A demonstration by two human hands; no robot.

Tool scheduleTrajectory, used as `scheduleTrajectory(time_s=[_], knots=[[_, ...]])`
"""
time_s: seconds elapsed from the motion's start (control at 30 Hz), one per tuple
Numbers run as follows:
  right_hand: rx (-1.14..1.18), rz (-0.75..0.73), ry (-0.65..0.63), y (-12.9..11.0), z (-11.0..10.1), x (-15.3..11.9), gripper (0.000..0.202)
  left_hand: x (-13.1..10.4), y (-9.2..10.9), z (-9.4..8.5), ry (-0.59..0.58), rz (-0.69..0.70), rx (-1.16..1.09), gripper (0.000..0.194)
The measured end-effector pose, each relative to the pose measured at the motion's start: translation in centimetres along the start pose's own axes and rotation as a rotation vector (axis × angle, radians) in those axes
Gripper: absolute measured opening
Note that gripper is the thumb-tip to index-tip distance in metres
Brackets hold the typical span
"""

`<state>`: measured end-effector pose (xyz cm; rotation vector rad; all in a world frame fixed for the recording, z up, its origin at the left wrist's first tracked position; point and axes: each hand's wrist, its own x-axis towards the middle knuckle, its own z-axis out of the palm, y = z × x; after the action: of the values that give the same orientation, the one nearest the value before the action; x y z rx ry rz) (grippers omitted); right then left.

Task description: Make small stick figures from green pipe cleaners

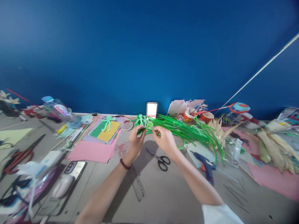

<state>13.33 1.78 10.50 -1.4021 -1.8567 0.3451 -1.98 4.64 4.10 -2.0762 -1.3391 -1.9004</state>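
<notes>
My left hand (136, 140), with a dark bead bracelet at the wrist, pinches a thin green pipe cleaner (149, 132) above the middle of the table. The fingers of my right hand (165, 139) are closed at the strand's other side, near its end. Just behind the hands a big bundle of long green pipe cleaners (179, 126) stretches to the right. A small light-green twisted figure (140, 120) is by my left fingertips. Black-handled scissors (163, 161) lie below the hands, and a clear ruler (137, 182) lies under my left forearm.
Left are pink paper sheets (93, 151), a second green figure (107, 123), a phone (76, 171) and a plastic bottle (60, 109). A blue glue gun (206, 166), dried husks (272, 149) and red cups (206, 117) are right. A blue wall (140, 56) rises behind.
</notes>
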Motion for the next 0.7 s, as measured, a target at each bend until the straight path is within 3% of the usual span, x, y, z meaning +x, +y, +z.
scheduleTrajectory(time_s=[0.17,0.33,0.7], knots=[[0.042,0.014,0.029,0.02,0.1,-0.07,0.012,-0.04,-0.03,0.02,-0.001,0.093,0.106,0.015],[0.026,0.018,0.078,-0.02,0.24,-0.21,0.014,0.06,0.33,-0.3,-0.093,0.191,0.164,0.011],[-0.041,0.017,0.086,0.01,0.54,-0.39,0.013,-0.01,0.65,-0.13,-0.101,0.174,0.076,0.015]])
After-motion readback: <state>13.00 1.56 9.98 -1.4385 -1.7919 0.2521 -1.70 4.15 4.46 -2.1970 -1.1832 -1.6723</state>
